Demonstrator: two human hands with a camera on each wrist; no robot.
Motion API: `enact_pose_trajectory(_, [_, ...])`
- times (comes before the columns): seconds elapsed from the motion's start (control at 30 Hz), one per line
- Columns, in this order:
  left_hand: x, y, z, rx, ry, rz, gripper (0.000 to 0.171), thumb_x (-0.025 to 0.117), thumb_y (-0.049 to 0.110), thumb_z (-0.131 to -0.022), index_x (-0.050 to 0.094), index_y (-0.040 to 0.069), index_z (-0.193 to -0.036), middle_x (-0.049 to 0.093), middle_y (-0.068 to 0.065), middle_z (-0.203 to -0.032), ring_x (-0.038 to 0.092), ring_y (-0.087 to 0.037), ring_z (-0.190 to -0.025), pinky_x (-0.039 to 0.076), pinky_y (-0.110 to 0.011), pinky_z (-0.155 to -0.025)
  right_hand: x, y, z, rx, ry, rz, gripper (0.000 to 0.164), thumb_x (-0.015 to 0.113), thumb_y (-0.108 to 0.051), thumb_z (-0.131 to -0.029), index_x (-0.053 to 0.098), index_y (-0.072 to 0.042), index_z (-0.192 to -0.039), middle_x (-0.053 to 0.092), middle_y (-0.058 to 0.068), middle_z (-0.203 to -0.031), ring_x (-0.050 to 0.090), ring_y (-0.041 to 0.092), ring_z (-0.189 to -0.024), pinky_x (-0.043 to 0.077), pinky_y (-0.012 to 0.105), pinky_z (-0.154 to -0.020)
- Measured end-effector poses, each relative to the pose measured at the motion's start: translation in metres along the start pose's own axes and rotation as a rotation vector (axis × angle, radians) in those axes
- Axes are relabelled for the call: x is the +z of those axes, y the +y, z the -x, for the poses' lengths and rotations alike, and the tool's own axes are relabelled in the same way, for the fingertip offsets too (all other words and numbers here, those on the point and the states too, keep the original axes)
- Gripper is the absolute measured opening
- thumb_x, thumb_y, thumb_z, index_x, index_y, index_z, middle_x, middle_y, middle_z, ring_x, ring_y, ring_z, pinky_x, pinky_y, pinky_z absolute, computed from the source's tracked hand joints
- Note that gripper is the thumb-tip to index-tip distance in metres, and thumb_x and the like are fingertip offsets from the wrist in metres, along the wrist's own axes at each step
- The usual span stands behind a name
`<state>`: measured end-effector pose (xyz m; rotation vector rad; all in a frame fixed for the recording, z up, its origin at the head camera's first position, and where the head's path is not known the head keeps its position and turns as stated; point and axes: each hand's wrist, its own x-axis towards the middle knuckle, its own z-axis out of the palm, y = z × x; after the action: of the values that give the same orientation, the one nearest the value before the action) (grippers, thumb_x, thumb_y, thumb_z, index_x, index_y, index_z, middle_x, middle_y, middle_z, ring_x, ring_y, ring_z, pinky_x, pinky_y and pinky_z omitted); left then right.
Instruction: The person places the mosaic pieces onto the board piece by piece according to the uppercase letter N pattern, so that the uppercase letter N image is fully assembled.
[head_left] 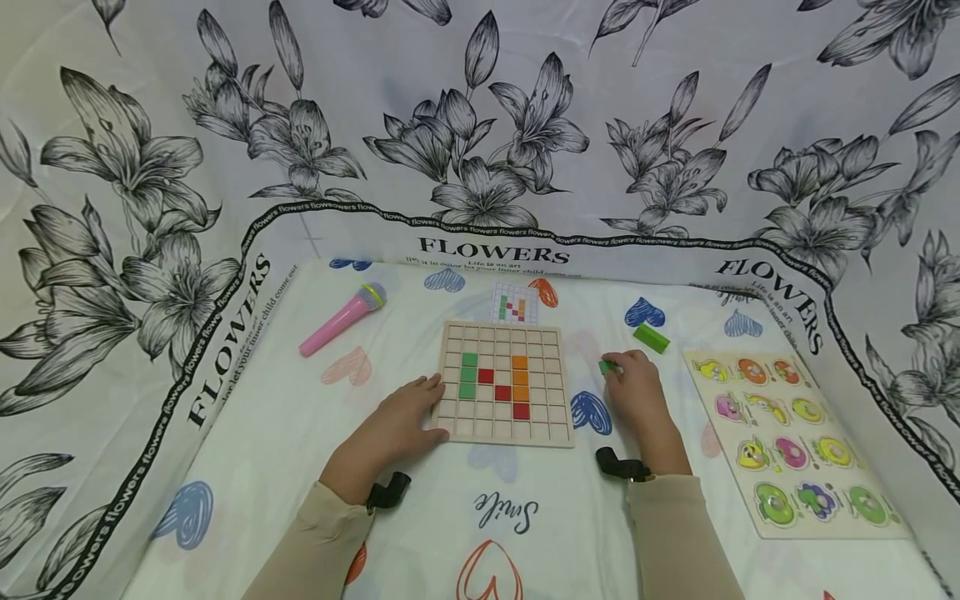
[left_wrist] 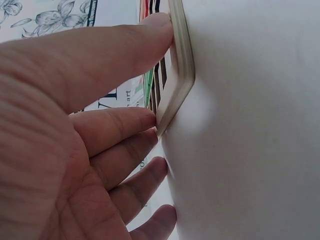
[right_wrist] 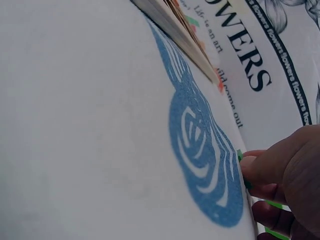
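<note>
A wooden grid board [head_left: 495,427] lies mid-table, with green, red and orange squares set in several of its cells. My left hand [head_left: 393,429] rests at its left edge, thumb on the near corner and fingers spread along the side; the left wrist view shows the thumb [left_wrist: 150,37] over the rim. To the right of the board, my right hand [head_left: 639,400] pinches a small green square tile [head_left: 607,367] between thumb and fingers, close over the cloth. Behind that hand lies a green block [head_left: 651,337]. A small printed pattern card [head_left: 514,303] sits just beyond the board.
A pink toy microphone [head_left: 337,323] lies at the left. On the right is a wooden puzzle board [head_left: 795,450] with fruit and vegetable pieces. A white cloth with hearts [head_left: 262,467] covers the table, and a flower-printed curtain [head_left: 420,192] rises behind it.
</note>
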<state>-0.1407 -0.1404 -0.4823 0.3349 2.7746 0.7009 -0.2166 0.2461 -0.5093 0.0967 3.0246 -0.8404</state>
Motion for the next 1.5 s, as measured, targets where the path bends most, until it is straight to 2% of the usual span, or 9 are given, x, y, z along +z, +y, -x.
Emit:
enact_pose_trajectory(0.27, [0.001,-0.001,0.001,-0.008,0.0,0.003,0.081,0.081,0.035,-0.085,0.044,0.011,-0.152,0.032,-0.001,-0.163,0.025,-0.028,-0.152,0.029,-0.053,-0.12,-0.001,0.002,0.0,0.023,0.004,-0.056,0.031,0.058,-0.018,-0.099,0.062,-0.009,-0.128,0.053,0.015,-0.131,0.048,0.037,-0.126,0.042,0.057,-0.107])
enact_pose_trajectory(0.43, [0.001,-0.001,0.0,-0.016,-0.003,-0.001,0.081,0.081,0.036,-0.085,0.043,0.012,-0.153,0.032,0.0,-0.163,0.024,-0.027,-0.152,0.028,-0.053,-0.12,-0.005,0.0,0.001,0.079,0.001,-0.142,0.027,0.062,-0.019,-0.097,0.061,-0.013,-0.123,0.058,0.01,-0.12,0.054,0.03,-0.105,0.049,0.048,-0.09])
enact_pose_trajectory(0.53, [0.002,-0.001,0.0,-0.018,-0.004,-0.006,0.081,0.08,0.036,-0.085,0.043,0.013,-0.153,0.031,0.001,-0.164,0.024,-0.026,-0.152,0.028,-0.052,-0.12,-0.006,0.0,0.003,0.099,0.025,-0.171,0.021,0.062,-0.021,-0.098,0.06,-0.015,-0.119,0.061,0.007,-0.113,0.055,0.027,-0.096,0.048,0.04,-0.081])
enact_pose_trajectory(0.67, [0.002,-0.002,-0.001,-0.015,-0.004,-0.01,0.082,0.08,0.036,-0.085,0.042,0.012,-0.153,0.03,0.001,-0.164,0.024,-0.026,-0.153,0.028,-0.051,-0.121,-0.002,-0.009,0.005,0.086,0.08,-0.196,0.015,0.059,-0.023,-0.1,0.061,-0.017,-0.114,0.063,0.004,-0.108,0.055,0.024,-0.09,0.047,0.035,-0.074])
enact_pose_trajectory(0.83, [0.001,-0.001,-0.001,-0.005,-0.003,-0.008,0.082,0.081,0.036,-0.085,0.042,0.011,-0.153,0.031,0.0,-0.164,0.024,-0.026,-0.153,0.028,-0.05,-0.121,0.011,-0.048,0.014,-0.054,0.082,-0.217,0.012,0.061,-0.023,-0.101,0.064,-0.019,-0.111,0.067,0.001,-0.103,0.054,0.022,-0.082,0.046,0.034,-0.068])
enact_pose_trajectory(1.03, [-0.001,0.002,-0.001,-0.005,-0.004,0.012,0.082,0.081,0.035,-0.085,0.042,0.011,-0.153,0.031,0.0,-0.164,0.023,-0.026,-0.153,0.027,-0.052,-0.121,0.035,-0.115,0.035,-0.253,-0.049,-0.229,0.011,0.063,-0.018,-0.099,0.067,-0.021,-0.109,0.069,-0.005,-0.101,0.054,0.018,-0.079,0.049,0.032,-0.067])
enact_pose_trajectory(1.13, [-0.002,0.0,-0.001,0.005,-0.002,0.012,0.082,0.08,0.035,-0.085,0.042,0.011,-0.153,0.031,0.0,-0.163,0.024,-0.026,-0.153,0.027,-0.051,-0.121,0.048,-0.138,0.042,-0.324,-0.119,-0.205,0.012,0.064,-0.018,-0.099,0.069,-0.022,-0.109,0.068,-0.009,-0.101,0.055,0.015,-0.081,0.051,0.03,-0.071])
enact_pose_trajectory(1.3, [-0.002,-0.002,-0.001,0.025,0.001,-0.011,0.08,0.079,0.035,-0.086,0.043,0.01,-0.153,0.032,-0.002,-0.163,0.026,-0.027,-0.152,0.028,-0.051,-0.121,0.065,-0.156,0.047,-0.387,-0.187,-0.173,0.012,0.067,-0.02,-0.098,0.07,-0.021,-0.109,0.067,-0.013,-0.096,0.057,0.012,-0.079,0.052,0.029,-0.073])
enact_pose_trajectory(1.5, [-0.004,-0.001,-0.001,0.024,-0.013,-0.018,0.08,0.079,0.035,-0.086,0.042,0.009,-0.153,0.032,-0.003,-0.163,0.026,-0.028,-0.152,0.028,-0.051,-0.121,0.074,-0.163,0.05,-0.395,-0.227,-0.124,0.01,0.067,-0.022,-0.097,0.07,-0.023,-0.107,0.065,-0.014,-0.093,0.057,0.011,-0.077,0.051,0.026,-0.069])
